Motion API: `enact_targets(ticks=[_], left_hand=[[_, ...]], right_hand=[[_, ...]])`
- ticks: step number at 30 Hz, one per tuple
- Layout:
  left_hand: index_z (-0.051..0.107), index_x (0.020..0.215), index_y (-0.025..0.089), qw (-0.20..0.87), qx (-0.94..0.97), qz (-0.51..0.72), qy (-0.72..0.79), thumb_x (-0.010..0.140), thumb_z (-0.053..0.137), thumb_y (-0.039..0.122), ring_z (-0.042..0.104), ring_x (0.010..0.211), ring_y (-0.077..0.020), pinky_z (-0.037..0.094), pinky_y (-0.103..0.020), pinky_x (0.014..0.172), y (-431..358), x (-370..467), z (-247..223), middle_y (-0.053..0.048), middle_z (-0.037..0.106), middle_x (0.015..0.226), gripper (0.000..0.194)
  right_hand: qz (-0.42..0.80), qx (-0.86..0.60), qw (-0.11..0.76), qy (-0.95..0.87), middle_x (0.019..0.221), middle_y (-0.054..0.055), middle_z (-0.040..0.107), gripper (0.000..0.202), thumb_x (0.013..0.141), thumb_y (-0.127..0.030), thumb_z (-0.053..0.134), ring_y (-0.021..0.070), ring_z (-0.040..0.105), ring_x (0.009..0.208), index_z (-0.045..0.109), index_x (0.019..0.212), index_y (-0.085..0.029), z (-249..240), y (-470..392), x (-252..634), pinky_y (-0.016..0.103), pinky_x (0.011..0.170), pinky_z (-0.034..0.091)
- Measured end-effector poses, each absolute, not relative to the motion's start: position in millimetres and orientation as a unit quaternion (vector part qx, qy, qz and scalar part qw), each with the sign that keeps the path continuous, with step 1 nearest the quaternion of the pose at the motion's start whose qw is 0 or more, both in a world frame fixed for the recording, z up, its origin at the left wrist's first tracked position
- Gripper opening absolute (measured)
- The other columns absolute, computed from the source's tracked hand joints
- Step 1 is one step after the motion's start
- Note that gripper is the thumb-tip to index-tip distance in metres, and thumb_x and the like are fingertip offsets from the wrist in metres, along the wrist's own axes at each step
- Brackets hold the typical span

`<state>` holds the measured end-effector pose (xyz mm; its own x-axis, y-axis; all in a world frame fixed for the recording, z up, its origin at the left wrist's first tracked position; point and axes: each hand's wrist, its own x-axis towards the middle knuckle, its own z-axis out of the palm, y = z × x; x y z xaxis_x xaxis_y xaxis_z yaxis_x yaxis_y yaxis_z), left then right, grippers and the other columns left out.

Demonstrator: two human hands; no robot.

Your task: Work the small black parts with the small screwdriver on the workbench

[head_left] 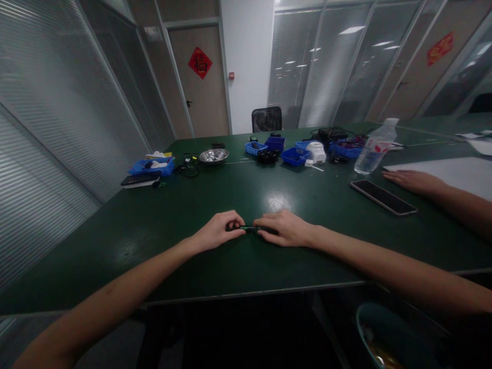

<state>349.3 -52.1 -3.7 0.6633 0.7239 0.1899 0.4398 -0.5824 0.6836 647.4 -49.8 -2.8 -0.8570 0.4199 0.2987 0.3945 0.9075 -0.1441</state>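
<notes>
Low over the green table (192,205), a small, thin dark object with green parts (249,228) spans the gap between my hands. Its kind is too small to make out, and the fingers cover both its ends. My left hand (220,229) pinches the left end between thumb and fingers. On the other end, the fingers and thumb of my right hand (283,228) are closed, with the palm side turned down towards the tabletop.
A phone (383,197) and a water bottle (376,146) stand to the right, beside another person's hand (413,182). Farther back are blue trays (295,156), a metal bowl (213,156) and cables (188,166). A bin (384,328) sits below the table edge.
</notes>
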Motion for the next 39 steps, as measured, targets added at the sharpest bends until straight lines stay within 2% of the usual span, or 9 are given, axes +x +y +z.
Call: enact_targets(ticks=[11,14,17,22,25,29,32,35,39], left_hand=[[0.076,0.107,0.017,0.286,0.880,0.216,0.312,0.103,0.073,0.042,0.063,0.091,-0.0197,0.049,-0.030,0.081,-52,352,-4,-0.007,0.068,0.102,0.026],[0.076,0.109,0.018,0.272,0.886,0.218,0.306,0.103,0.074,0.040,0.064,0.098,-0.0219,0.051,-0.032,0.086,-53,351,-3,-0.008,0.068,0.105,0.023],[0.076,0.111,0.019,0.263,0.887,0.227,0.302,0.102,0.073,0.040,0.065,0.107,-0.0243,0.052,-0.035,0.093,-55,350,1,-0.009,0.068,0.113,0.022],[0.075,0.109,0.020,0.237,0.880,0.239,0.335,0.105,0.068,0.043,0.065,0.110,-0.0258,0.052,-0.039,0.097,-52,344,6,-0.009,0.069,0.118,0.024],[0.074,0.110,0.021,0.205,0.882,0.233,0.355,0.105,0.066,0.046,0.064,0.114,-0.0279,0.052,-0.043,0.101,-44,336,5,-0.010,0.070,0.120,0.026],[0.072,0.109,0.021,0.156,0.890,0.211,0.373,0.105,0.065,0.045,0.059,0.128,-0.0316,0.046,-0.052,0.114,-29,321,0,-0.012,0.068,0.132,0.026],[0.069,0.116,0.022,0.170,0.892,0.186,0.375,0.106,0.062,0.047,0.054,0.141,-0.0321,0.042,-0.054,0.120,-19,309,-5,-0.012,0.063,0.146,0.028],[0.068,0.129,0.024,0.202,0.900,0.152,0.355,0.107,0.062,0.048,0.048,0.150,-0.0318,0.038,-0.053,0.125,-11,297,-5,-0.012,0.056,0.158,0.033],[0.060,0.152,0.028,0.221,0.910,0.109,0.332,0.106,0.063,0.046,0.029,0.165,-0.0331,0.021,-0.056,0.135,-7,287,-1,-0.010,0.043,0.173,0.049]], right_hand=[[0.045,-0.194,0.158,-0.967,0.100,0.008,0.073,0.042,0.116,-0.042,0.044,0.0164,0.063,0.073,0.068,0.139,-0.016,-1,-50,645,0.030,0.068,0.043],[0.046,-0.200,0.161,-0.965,0.100,0.008,0.073,0.042,0.116,-0.043,0.044,0.0167,0.064,0.074,0.068,0.138,-0.016,-2,-50,646,0.030,0.069,0.044],[0.063,-0.214,0.184,-0.957,0.101,0.009,0.075,0.041,0.115,-0.042,0.046,0.0164,0.066,0.074,0.069,0.135,-0.015,-2,-50,647,0.030,0.069,0.046],[0.069,-0.258,0.241,-0.933,0.106,0.010,0.079,0.038,0.113,-0.041,0.049,0.0175,0.070,0.078,0.070,0.132,-0.015,-3,-50,648,0.031,0.072,0.049],[0.054,-0.312,0.245,-0.916,0.110,0.010,0.079,0.038,0.113,-0.042,0.051,0.0196,0.072,0.082,0.070,0.134,-0.017,-7,-47,648,0.033,0.075,0.050],[0.038,-0.362,0.230,-0.903,0.117,0.009,0.077,0.036,0.112,-0.042,0.054,0.0227,0.072,0.094,0.070,0.137,-0.022,-12,-40,650,0.033,0.079,0.051],[0.019,-0.364,0.214,-0.906,0.117,0.010,0.074,0.037,0.112,-0.039,0.054,0.0245,0.069,0.102,0.069,0.142,-0.024,-14,-36,651,0.034,0.082,0.050],[0.011,-0.363,0.194,-0.911,0.114,0.010,0.071,0.036,0.111,-0.037,0.055,0.0244,0.067,0.102,0.070,0.142,-0.024,-13,-35,651,0.034,0.081,0.049],[0.018,-0.369,0.182,-0.911,0.116,0.010,0.071,0.037,0.111,-0.037,0.054,0.0236,0.066,0.102,0.069,0.142,-0.024,-11,-36,650,0.033,0.081,0.050]])
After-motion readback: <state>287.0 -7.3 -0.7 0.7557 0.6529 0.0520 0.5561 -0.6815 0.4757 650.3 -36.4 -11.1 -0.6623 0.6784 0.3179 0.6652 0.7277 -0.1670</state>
